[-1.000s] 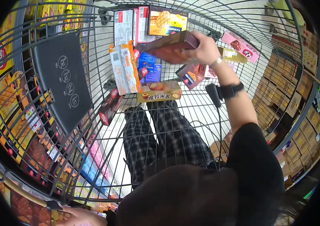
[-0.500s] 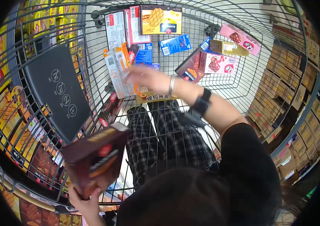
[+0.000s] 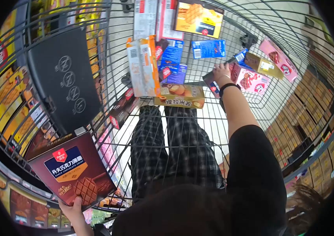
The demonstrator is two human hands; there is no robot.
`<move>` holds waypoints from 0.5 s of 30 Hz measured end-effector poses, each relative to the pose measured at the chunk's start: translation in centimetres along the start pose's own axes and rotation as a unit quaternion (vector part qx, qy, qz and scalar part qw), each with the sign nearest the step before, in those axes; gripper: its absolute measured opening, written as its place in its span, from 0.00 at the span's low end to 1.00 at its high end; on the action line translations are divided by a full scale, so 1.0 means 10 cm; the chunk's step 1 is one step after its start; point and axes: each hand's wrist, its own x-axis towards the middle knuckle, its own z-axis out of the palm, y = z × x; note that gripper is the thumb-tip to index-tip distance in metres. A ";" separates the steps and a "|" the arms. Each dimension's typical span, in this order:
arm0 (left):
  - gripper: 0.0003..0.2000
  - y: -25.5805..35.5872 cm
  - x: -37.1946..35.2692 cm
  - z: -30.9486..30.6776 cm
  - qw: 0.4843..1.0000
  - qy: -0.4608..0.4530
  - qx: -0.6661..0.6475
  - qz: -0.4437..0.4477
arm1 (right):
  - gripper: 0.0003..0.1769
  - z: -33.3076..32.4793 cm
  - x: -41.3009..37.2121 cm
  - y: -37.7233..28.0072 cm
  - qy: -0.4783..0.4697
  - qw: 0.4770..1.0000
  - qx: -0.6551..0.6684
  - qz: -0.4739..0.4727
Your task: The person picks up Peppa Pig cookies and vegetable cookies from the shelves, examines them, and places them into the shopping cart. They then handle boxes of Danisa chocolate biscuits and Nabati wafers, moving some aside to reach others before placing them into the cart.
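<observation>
My left hand [image 3: 72, 210] grips the bottom edge of a dark brown chocolate crisp box [image 3: 72, 169], thumb on its front. The box is tilted, its front up towards me, at the cart's near left side. My right hand [image 3: 222, 72] reaches into the cart and lies over a second brown box [image 3: 211, 83], fingers stretched across it. Its grip underneath is hidden. Partly over that box rests a pink waffle box [image 3: 249, 80]. Left of my right hand are a tan tiramisu box [image 3: 178, 96] and an orange and white packet [image 3: 143, 67].
The wire shopping cart [image 3: 288, 35] surrounds the goods, with a black flap [image 3: 62, 78] on its left. Blue boxes [image 3: 209, 49], a yellow waffle box [image 3: 199, 17] and a gold box [image 3: 263, 65] lie inside. Shelves stand left; stacked brown cartons [image 3: 292, 114] stand right.
My right hand has moved right and forward, from above the orange packet onto the brown box. The box in my left hand has turned its front towards me. The view has shifted.
</observation>
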 end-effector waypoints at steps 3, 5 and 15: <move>0.39 -0.38 0.03 -0.18 0.999 0.006 -0.038 -0.006 | 0.20 0.07 0.03 -0.01 0.025 0.999 0.008 -0.019; 0.39 -0.17 -0.03 -0.04 0.998 -0.005 -0.049 0.026 | 0.19 -0.01 -0.01 0.02 0.001 0.999 0.027 -0.020; 0.34 -0.45 -0.13 -0.01 0.976 0.024 -0.177 0.122 | 0.15 -0.28 -0.79 0.19 0.164 0.980 0.109 -0.035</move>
